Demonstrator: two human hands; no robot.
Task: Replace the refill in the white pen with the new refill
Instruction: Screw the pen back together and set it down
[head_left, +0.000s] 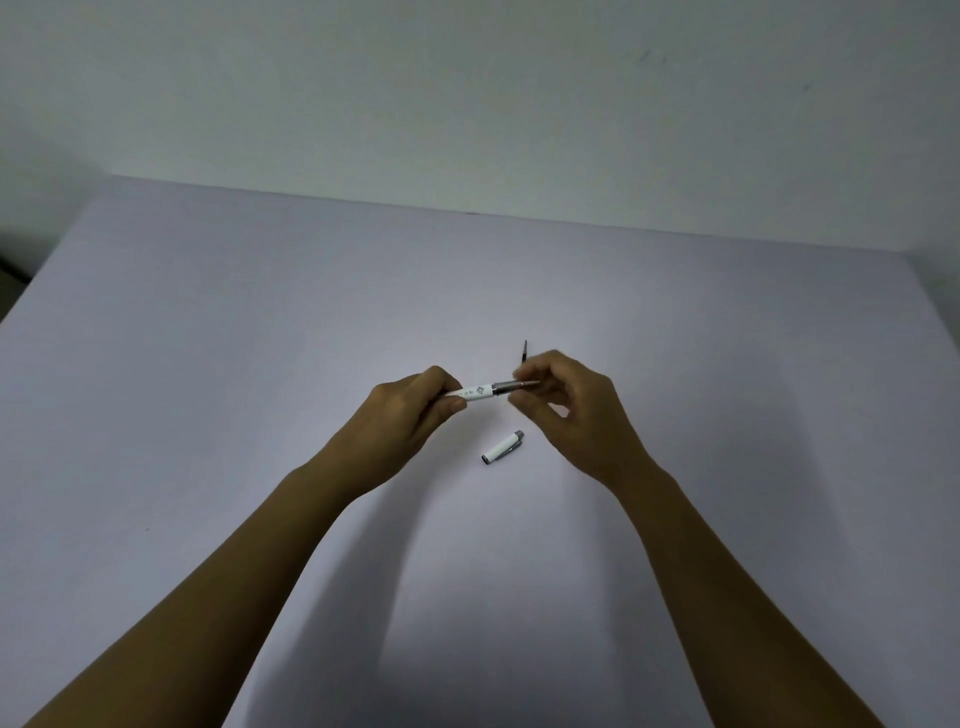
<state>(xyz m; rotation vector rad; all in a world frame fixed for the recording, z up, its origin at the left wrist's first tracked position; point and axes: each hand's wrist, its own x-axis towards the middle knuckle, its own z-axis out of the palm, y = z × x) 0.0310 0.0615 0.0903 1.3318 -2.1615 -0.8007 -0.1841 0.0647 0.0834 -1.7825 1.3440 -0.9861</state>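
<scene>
— Looking at mid-frame, what did we find?

— We saw the left hand (415, 410) closed around the white pen (480, 391), which lay level above the pale table (208, 364), its grey tip section pointing toward the right of the frame.

— And the other hand?

— The right hand (566, 410) had its fingertips (522, 375) pinched narrow at that tip (whether they gripped it, we could not tell). A thin dark refill (524, 352) stuck up just behind them.

— The cap?

— We found the white cap (503, 447) lying on the table, just below both hands.
</scene>
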